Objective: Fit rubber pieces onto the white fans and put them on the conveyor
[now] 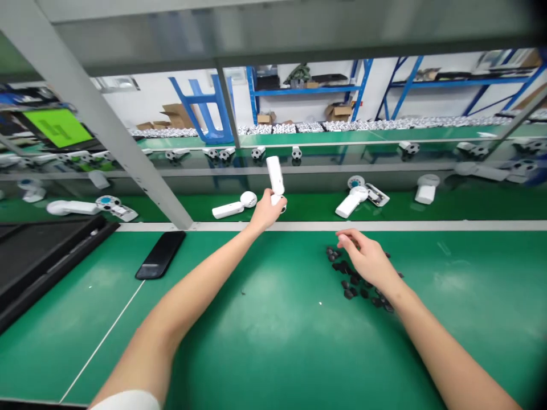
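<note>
My left hand [267,212] reaches forward over the metal rail and is closed on a white handheld device [275,175], whose handle points up and whose round head is partly behind the fingers. Beside it on the green belt lies another white device [228,210] with a round head. Above a scattered pile of small black pieces [349,293], my right hand [363,255] has its fingers curled with thumb and index close together. Whether anything is between those fingertips is too small to tell.
A black phone [160,255] lies left on the green table, next to a black tray [55,250]. A slanted metal post [128,154] rises at left. More white devices [351,201] lie beyond the rail [299,226].
</note>
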A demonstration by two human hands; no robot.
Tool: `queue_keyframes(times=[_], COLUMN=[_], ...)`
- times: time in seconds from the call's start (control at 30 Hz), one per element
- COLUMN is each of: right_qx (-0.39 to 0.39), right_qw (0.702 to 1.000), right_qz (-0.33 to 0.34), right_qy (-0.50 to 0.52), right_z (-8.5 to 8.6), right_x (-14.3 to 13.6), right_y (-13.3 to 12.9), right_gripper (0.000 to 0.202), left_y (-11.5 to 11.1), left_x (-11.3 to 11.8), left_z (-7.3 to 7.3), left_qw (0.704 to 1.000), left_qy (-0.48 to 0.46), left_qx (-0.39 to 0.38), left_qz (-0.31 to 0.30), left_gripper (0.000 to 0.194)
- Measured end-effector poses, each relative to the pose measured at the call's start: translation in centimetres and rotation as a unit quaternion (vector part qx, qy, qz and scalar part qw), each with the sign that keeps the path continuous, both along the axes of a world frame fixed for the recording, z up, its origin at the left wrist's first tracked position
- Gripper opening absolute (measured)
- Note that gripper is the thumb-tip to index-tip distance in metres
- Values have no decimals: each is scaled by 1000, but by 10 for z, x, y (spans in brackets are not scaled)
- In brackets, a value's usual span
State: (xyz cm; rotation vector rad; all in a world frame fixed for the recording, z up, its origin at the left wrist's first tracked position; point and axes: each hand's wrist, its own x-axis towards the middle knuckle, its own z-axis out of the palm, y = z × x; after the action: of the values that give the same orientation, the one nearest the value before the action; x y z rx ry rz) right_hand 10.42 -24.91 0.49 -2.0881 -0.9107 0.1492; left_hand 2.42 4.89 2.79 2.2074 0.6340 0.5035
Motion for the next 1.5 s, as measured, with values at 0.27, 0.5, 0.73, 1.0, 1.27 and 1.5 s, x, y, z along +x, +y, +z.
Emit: queue_keyframes(times=[0.27, 0.5, 0.73, 1.0, 1.27, 1.5], right_qx=[-37, -58, -57, -126, -123, -38], right_qw=[998, 997, 996, 985, 986, 996], right_qz=[56, 41, 60, 70, 71, 59], right_qy=[12, 4, -14, -90, -82, -49], right_z=[-5, -9, -4, -5, -5, 3], right_x=[-10, -6, -8, -1, -8, -24], right_y=[6, 5, 5, -1, 2, 1], right_gripper=[39, 40, 31, 24, 26, 29], left_y=[9, 4, 58, 93, 103, 60], left_x=[29, 15, -26, -6, 11, -77], left_z=[-30, -41, -36, -41, -25, -34], left_qw=[976, 941, 920, 923, 925, 903], left_qy=[92, 93, 113, 151, 139, 93], left_qx=[188, 324, 364, 348, 350, 411], left_qz=[58, 31, 88, 65, 54, 84], left_gripper=[60, 48, 64, 61, 72, 63])
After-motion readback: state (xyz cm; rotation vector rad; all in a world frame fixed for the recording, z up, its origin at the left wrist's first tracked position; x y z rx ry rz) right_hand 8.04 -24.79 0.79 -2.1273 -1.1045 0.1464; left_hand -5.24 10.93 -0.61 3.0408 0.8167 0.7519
